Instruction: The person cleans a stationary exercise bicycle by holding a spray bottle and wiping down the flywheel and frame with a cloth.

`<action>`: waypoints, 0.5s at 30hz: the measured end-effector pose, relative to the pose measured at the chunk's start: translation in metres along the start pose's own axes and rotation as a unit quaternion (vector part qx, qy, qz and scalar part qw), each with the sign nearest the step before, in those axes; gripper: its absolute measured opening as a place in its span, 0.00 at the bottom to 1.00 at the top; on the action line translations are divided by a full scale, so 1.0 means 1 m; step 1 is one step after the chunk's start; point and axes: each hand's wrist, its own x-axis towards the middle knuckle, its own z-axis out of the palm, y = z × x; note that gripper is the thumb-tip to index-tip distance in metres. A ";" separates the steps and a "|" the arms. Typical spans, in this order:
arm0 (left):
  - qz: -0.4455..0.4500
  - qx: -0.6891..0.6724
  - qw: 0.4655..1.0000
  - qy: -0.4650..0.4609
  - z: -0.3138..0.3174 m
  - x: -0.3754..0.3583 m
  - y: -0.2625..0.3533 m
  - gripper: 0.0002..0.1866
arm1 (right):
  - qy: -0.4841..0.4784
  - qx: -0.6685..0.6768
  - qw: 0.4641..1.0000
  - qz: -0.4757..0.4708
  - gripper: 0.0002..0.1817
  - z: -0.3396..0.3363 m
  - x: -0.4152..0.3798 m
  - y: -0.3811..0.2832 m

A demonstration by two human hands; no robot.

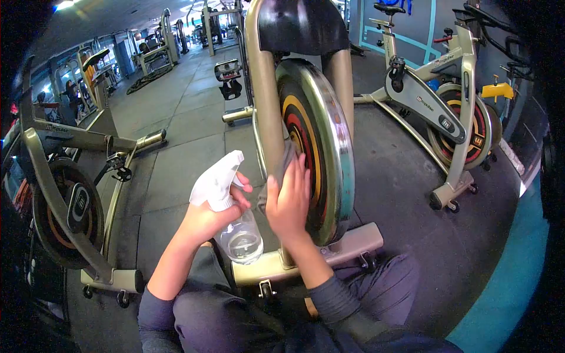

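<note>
A clear spray bottle (242, 240) with a white trigger head (215, 180) is in my left hand (219, 216), fingers wrapped round its neck. Some clear liquid shows inside the bottle. My right hand (289, 203) presses a grey cloth (288, 154) against the beige fork leg (271, 126) of an exercise bike, beside its flywheel (338, 138). Most of the cloth is hidden behind that hand. The flywheel has a shiny metal rim and red and yellow rings. Below my hands lies the bike's beige foot bar (259, 269) with small castors.
Another exercise bike (76, 206) stands at the left, and one more (435, 112) at the right near the wall. A yellow object (497, 90) is by the right bike. Dark rubber floor tiles (176, 170) run back towards gym machines (168, 44). My bent legs flank the foot bar.
</note>
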 end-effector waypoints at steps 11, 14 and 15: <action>-0.004 0.003 1.000 0.001 0.006 0.007 -0.002 0.27 | -0.062 0.136 0.966 0.212 0.27 0.001 0.063 0.007; -0.007 -0.006 1.000 -0.001 0.005 0.007 -0.004 0.26 | 0.003 0.155 0.979 0.129 0.25 0.008 0.044 0.012; -0.006 -0.005 1.000 -0.002 0.005 0.008 -0.003 0.26 | 0.048 0.106 0.991 0.062 0.26 0.010 0.035 0.011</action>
